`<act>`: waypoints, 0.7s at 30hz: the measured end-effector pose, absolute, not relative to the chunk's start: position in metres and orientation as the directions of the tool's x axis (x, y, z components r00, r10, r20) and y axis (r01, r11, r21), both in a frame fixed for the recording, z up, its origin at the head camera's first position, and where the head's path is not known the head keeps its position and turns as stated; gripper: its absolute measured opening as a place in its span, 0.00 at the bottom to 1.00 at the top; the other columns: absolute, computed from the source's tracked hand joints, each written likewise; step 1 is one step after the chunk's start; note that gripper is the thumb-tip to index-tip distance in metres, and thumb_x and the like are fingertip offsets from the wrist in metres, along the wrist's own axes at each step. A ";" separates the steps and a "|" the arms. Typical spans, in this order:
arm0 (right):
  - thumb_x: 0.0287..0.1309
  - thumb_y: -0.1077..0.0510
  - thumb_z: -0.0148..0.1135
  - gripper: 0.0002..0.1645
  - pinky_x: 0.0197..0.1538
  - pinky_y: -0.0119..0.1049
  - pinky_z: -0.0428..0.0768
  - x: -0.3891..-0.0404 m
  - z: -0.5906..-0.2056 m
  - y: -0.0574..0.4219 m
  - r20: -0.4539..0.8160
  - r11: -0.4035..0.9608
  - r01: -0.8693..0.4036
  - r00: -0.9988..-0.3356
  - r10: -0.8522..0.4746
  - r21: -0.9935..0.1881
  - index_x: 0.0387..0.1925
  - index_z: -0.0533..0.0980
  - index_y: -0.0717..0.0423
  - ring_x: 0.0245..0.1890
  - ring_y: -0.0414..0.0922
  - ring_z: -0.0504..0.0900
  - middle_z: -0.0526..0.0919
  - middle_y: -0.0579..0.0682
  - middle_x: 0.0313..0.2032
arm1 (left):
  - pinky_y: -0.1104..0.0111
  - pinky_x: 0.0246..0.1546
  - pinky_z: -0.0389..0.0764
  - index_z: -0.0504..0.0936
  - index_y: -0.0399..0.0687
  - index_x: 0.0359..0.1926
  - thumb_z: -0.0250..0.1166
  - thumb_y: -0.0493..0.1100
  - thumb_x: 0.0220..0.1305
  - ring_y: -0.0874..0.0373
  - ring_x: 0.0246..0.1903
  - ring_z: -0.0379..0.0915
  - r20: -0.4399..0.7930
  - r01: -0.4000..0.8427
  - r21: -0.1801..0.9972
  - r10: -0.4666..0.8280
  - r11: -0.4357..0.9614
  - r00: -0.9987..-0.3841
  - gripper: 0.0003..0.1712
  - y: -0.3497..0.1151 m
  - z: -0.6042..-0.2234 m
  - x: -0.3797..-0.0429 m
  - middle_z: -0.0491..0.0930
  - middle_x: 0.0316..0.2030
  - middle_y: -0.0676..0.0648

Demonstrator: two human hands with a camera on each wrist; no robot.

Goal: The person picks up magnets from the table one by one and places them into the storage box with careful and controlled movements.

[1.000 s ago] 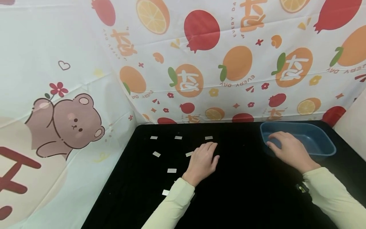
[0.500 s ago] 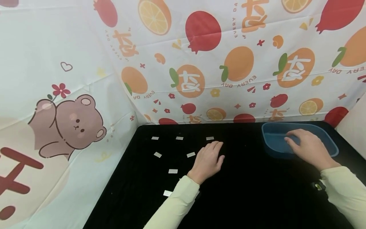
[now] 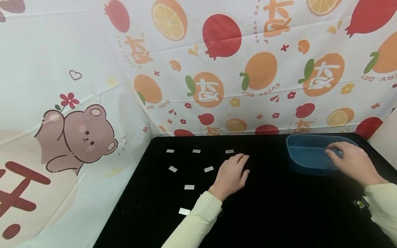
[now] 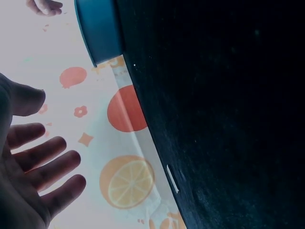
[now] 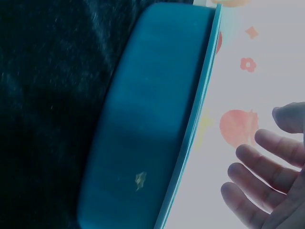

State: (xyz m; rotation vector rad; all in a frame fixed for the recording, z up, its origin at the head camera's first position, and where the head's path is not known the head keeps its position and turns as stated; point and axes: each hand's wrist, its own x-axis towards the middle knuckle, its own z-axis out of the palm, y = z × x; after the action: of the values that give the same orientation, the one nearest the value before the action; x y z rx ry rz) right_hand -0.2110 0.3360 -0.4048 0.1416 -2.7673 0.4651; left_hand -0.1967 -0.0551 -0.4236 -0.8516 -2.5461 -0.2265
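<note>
My left hand hovers over the black table with relaxed fingers and holds nothing. Just left of it lies a small white rectangular piece, and another white piece sits beyond its fingertips. In the left wrist view the fingers are spread and loosely bent. My right hand is above the right part of a blue plastic bin, overlapping its rim in the head view. The right wrist view shows its fingers apart, with nothing between them, beside the bin's long wall.
Several more white pieces, such as a near one and a far-left one, lie spread over the left half of the black table. A fruit-print cloth hangs behind, and a bear-print cloth covers the left side.
My right hand has moved from the bin's left part to its right part. My left hand has drifted slightly right, uncovering the white piece beside it. The head view has shifted a little.
</note>
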 end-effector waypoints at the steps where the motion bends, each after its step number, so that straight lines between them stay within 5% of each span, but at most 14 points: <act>1: 0.61 0.58 0.65 0.17 0.42 0.66 0.75 -0.212 -0.406 0.338 0.337 0.943 -0.140 -0.941 -0.031 -0.303 0.43 0.79 0.69 0.40 0.65 0.77 0.81 0.73 0.42 | 0.64 0.51 0.83 0.74 0.49 0.65 0.60 0.50 0.69 0.56 0.56 0.79 0.452 0.602 0.018 0.531 0.798 -0.717 0.26 -0.054 -0.424 -0.197 0.78 0.61 0.48; 21: 0.64 0.60 0.61 0.18 0.35 0.61 0.75 -0.215 -0.419 0.382 0.272 0.944 -0.005 -0.958 0.090 -0.331 0.44 0.76 0.75 0.33 0.64 0.76 0.77 0.77 0.41 | 0.66 0.52 0.83 0.74 0.48 0.65 0.61 0.50 0.69 0.57 0.57 0.79 0.419 0.632 0.080 0.550 0.771 -0.723 0.26 -0.035 -0.433 -0.198 0.77 0.61 0.48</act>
State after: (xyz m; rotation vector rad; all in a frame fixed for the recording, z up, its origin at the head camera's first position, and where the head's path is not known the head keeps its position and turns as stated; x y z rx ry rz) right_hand -0.2149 0.3818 -0.4191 -0.0633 -2.8125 0.4793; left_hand -0.1982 -0.0353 -0.4332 -0.9014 -2.5908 -0.3068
